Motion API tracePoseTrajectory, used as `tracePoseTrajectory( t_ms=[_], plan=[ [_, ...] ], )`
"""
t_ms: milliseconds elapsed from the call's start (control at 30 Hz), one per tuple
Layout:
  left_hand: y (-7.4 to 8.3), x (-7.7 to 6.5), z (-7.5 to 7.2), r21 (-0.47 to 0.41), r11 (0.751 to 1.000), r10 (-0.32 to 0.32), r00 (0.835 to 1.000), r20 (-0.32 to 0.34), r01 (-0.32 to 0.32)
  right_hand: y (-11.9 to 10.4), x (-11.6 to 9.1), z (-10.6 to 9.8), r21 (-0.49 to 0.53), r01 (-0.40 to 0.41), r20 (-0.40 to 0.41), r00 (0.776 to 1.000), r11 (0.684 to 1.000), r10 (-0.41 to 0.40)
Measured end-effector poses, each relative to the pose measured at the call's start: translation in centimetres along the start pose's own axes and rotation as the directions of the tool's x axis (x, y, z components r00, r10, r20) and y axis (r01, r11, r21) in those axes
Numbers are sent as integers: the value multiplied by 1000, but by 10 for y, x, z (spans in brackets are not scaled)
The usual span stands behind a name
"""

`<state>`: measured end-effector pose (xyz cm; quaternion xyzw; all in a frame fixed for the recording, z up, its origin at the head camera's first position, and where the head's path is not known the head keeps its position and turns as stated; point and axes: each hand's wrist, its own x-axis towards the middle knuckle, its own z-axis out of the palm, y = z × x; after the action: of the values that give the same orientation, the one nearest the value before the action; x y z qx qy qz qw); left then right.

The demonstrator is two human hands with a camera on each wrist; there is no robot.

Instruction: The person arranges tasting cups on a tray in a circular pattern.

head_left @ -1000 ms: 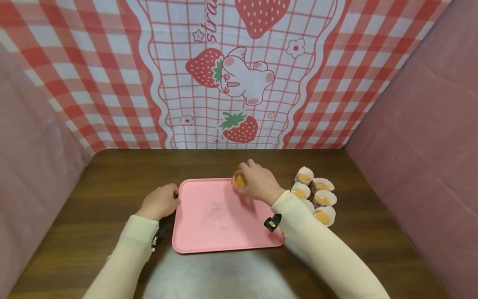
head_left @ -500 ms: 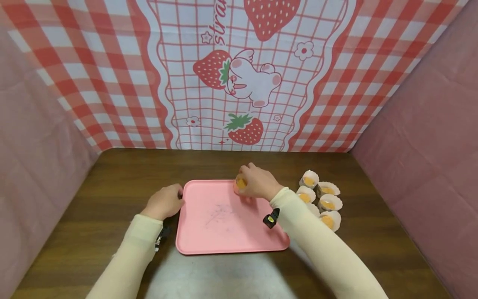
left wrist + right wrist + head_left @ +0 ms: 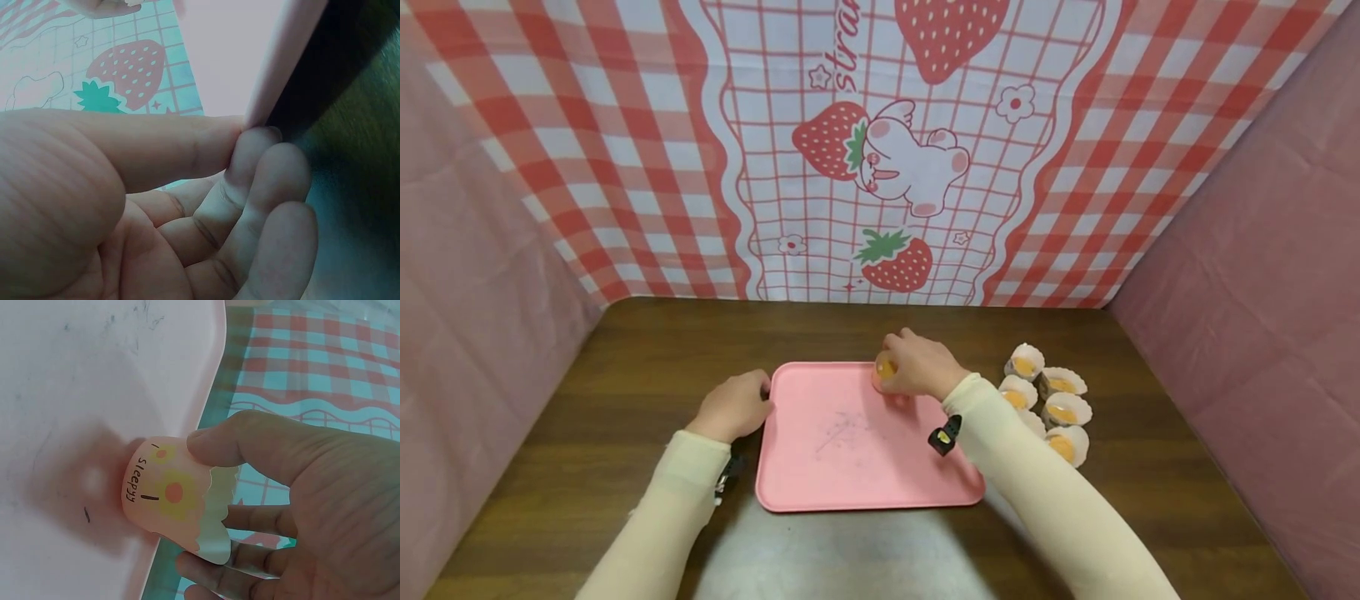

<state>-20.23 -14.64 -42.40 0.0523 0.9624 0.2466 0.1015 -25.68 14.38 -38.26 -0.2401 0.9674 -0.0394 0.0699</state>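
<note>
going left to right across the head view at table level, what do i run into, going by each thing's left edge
left hand → pink tray → small cup → right hand holding it → cluster of paper cups → pink cloth on the right

The tray (image 3: 865,471) is pink, with faint grey smudges (image 3: 842,432) about its centre. The printed cup (image 3: 169,509) at its 12 o'clock edge is peach-pink, with yellow patches (image 3: 178,477), coral dots (image 3: 174,493) and black lettering (image 3: 133,481) that reads "Sleepyy". The other cups (image 3: 1078,405), at 2 o'clock, are off-white inside, their contents (image 3: 1063,415) orange-yellow. The worktop (image 3: 700,333) is dark brown wood grain, silvery grey at 6 o'clock. At 12 o'clock the cloth (image 3: 977,187) is red-and-white gingham around a white, red-lined grid, with red strawberries (image 3: 898,271), green leaves (image 3: 882,245) and a white animal (image 3: 917,171). The side sheets (image 3: 1262,258), at 9 and 3 o'clock, are dusty pink. The sleeves (image 3: 1052,475) are cream; the wrist camera (image 3: 946,437) is black and yellow-green.
</note>
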Motion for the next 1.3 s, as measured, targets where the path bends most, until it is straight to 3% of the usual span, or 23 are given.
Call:
tracePoseTrajectory(
  t_ms=[400, 1300],
  plan=[
    [2, 0, 1, -9, 1000, -22, 1000, 13, 22, -1, -1, -1, 13, -43, 29, 999, 999, 43],
    [2, -1, -1, -19, 1000, -7, 1000, 7, 7, -5, -1, 3, 31, -36, 10, 999, 999, 35]
  ],
)
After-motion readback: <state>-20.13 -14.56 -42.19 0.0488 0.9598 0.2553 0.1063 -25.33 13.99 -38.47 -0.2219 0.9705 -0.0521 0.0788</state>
